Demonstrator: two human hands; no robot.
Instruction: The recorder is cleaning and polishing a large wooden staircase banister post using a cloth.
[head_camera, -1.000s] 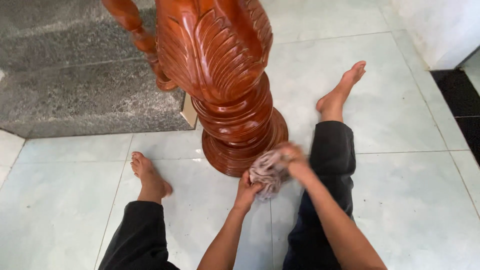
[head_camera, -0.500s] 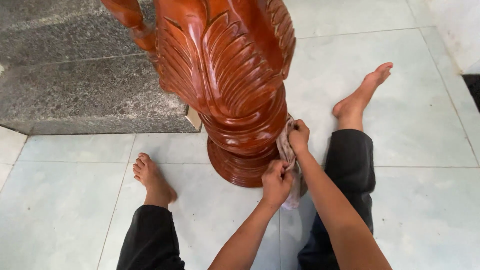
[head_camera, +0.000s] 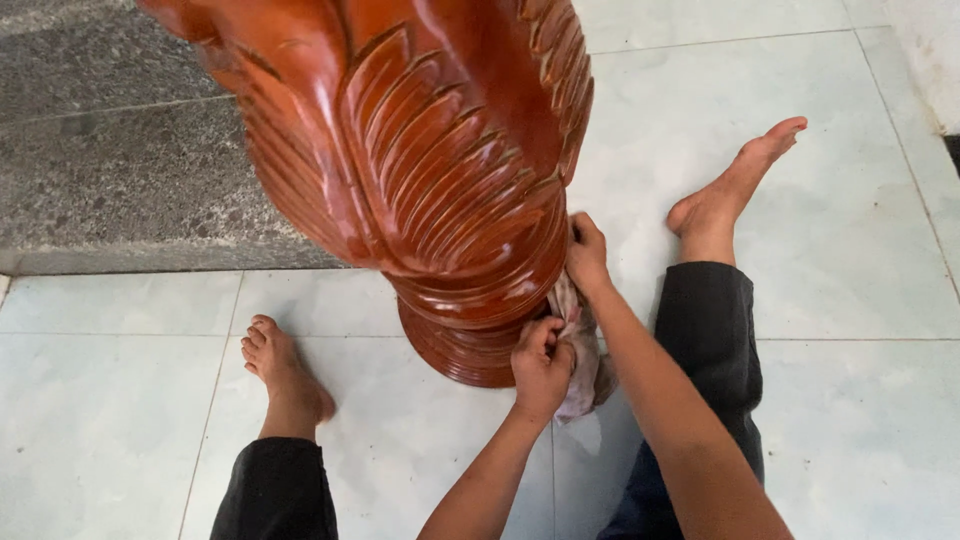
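Observation:
A tall carved reddish wooden pedestal with a round ringed base stands on the tiled floor between my legs. A greyish-pink cloth is stretched against the pedestal's right side. My left hand grips the cloth's lower part beside the base. My right hand grips its upper end, pressed against the ringed neck of the pedestal. Part of the cloth is hidden behind my hands and forearm.
My bare feet lie left and right of the pedestal, legs in dark trousers. A dark granite step runs along the back left. Pale tiles cover the floor, and a white wall is at the far right.
The bunched cloth was pulled out into a strip and laid up the pedestal's right side. My right hand rose to the ringed neck. The view moved closer to the pedestal.

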